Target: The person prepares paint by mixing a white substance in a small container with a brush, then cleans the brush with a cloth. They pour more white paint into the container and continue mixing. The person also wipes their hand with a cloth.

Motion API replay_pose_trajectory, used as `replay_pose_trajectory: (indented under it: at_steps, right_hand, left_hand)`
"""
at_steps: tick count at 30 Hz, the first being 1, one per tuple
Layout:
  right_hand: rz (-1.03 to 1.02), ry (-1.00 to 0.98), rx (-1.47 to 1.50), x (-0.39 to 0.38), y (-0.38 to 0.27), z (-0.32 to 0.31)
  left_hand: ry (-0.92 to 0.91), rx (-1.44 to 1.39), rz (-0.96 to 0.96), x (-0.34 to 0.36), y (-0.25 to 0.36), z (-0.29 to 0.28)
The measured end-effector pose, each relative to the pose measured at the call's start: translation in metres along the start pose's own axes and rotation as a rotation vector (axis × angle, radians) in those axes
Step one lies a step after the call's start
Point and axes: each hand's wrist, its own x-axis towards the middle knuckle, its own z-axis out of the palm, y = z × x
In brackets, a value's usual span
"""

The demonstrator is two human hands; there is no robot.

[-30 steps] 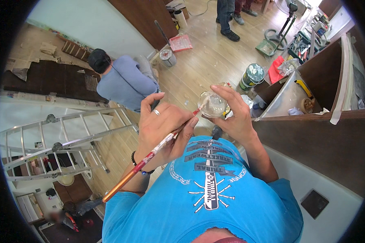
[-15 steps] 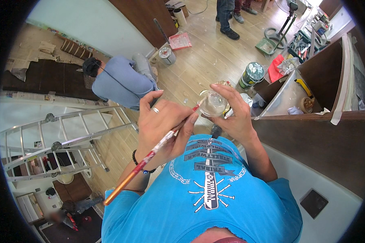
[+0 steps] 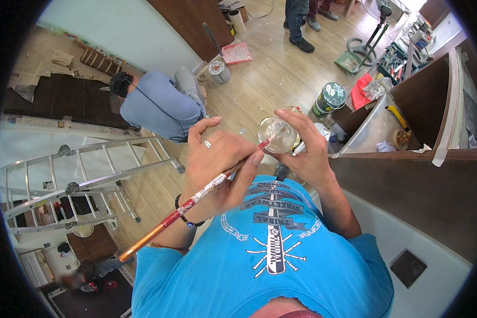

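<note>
My left hand (image 3: 225,156) is closed on a slim paintbrush (image 3: 164,224), its handle copper-orange at the end and smeared red and white further up. The handle slants down to the left, and the brush's tip lies over the mouth of a small clear round container (image 3: 282,132). Fingers and thumb of my right hand (image 3: 310,153) grip that container at its right side, in front of my chest. A little pale, see-through stuff seems to be in it; whether the bristles touch it I cannot tell.
An aluminium ladder (image 3: 98,183) lies to the left, near a crouching person (image 3: 159,103). Ahead stand a green-and-white paint bucket (image 3: 331,98), a metal can (image 3: 219,72) and a red tray (image 3: 236,52). A dark wooden cabinet (image 3: 408,180) borders my right. Another person's legs (image 3: 297,24) show farther off.
The brush tip has moved right, from the container's left rim to over its mouth. My left hand has shifted slightly with it; my right hand keeps its hold.
</note>
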Motion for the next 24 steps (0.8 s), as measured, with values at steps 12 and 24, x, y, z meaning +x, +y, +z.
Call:
replay_pose_trajectory:
  at_steps: [12, 24]
  right_hand:
    - [-0.021, 0.0, -0.021, 0.0, 0.002, -0.001]
    - [-0.075, 0.029, -0.105, 0.005, 0.002, -0.004]
  left_hand:
    - [-0.052, -0.077, -0.001, 0.003, 0.004, 0.004]
    - [0.017, 0.127, 0.051, 0.008, -0.002, -0.001]
